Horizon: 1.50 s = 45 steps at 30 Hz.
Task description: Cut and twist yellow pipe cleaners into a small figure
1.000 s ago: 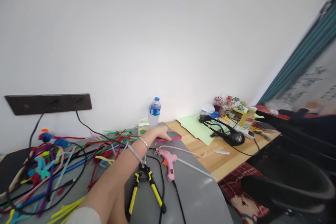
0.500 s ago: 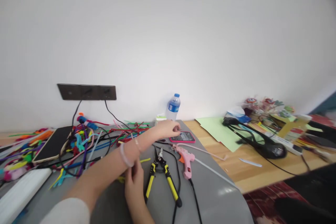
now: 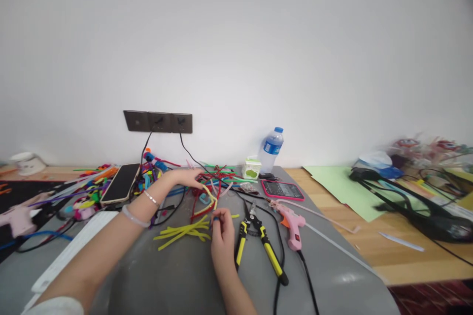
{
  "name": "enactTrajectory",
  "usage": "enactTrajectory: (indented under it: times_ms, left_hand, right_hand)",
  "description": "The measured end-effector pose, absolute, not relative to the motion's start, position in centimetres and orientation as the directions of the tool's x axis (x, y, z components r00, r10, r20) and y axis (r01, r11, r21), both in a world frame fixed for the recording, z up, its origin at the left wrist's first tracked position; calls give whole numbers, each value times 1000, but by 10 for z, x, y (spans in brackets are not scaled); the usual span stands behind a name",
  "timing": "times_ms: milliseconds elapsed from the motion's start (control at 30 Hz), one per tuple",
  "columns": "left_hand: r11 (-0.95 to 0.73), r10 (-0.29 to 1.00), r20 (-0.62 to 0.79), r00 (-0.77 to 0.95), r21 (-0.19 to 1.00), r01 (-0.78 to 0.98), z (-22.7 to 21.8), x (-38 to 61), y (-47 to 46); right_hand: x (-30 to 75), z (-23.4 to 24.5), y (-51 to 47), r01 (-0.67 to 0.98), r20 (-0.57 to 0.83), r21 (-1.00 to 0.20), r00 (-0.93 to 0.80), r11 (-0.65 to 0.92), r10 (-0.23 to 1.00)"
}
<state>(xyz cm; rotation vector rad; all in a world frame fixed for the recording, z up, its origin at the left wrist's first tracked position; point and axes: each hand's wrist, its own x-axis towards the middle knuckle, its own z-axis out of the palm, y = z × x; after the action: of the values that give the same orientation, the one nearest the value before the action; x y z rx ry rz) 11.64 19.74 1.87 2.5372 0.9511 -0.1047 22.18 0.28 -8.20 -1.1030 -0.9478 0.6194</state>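
My left hand (image 3: 189,177) reaches across to the pile of red pipe cleaners (image 3: 218,176), thumb and fingers apart at its edge. Below it, my right hand (image 3: 222,226) is closed, fingertips pinched together around the lower end of a bent yellow pipe cleaner (image 3: 212,198). That strand rises from the right fingertips toward the left thumb. A small blue spot shows at the right fingertips; I cannot make out what it is. Short yellow pipe cleaners (image 3: 185,231) lie loosely heaped just left of my right hand. Yellow-and-black wire strippers (image 3: 254,231) lie spread just right of it.
Right of the wire strippers is a pink glue gun (image 3: 293,224) with its cord. Behind stand a water bottle (image 3: 271,150) and a small green-white box (image 3: 252,169), near a pink-cased phone (image 3: 283,190). Another phone (image 3: 120,183) and colourful craft pieces lie left. Green paper (image 3: 343,189) lies right.
My left hand has drawn back from near the pink-cased phone to the red pipe cleaners. The yellow heap and my right hand now show more fully. The view has shifted left.
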Motion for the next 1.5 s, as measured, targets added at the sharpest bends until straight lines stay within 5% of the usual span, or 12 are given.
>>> enactTrajectory:
  times_ms: [233, 667, 967, 1133, 1267, 1333, 1500]
  left_hand:
    - [-644, 746, -52, 664, 202, 738, 2, 133, 169]
    - [-540, 672, -155, 724, 566, 623, -2, 99, 176]
    - [-389, 707, -312, 634, 578, 718, 14, 85, 162]
    - [-472, 772, -292, 565, 332, 817, 24, 67, 164]
    - [-452, 824, -249, 509, 253, 855, 37, 50, 170]
    - [-475, 799, -242, 551, 308, 824, 47, 41, 170]
    - [-517, 558, -202, 805, 675, 527, 68, 24, 155]
  right_hand:
    - [222, -81, 2, 30, 311, -940, 490, 341, 814]
    - [223, -85, 2, -3, 304, -938, 472, 346, 827]
    - [223, -81, 1, 78, 349, -932, 462, 355, 815]
    - [217, -66, -8, 395, 566, -788, 162, 473, 808]
    - [208, -61, -13, 632, 543, -558, -212, 538, 812]
    - [204, -65, -11, 712, 517, -500, -212, 493, 829]
    - [204, -83, -3, 850, 548, -478, 90, 223, 832]
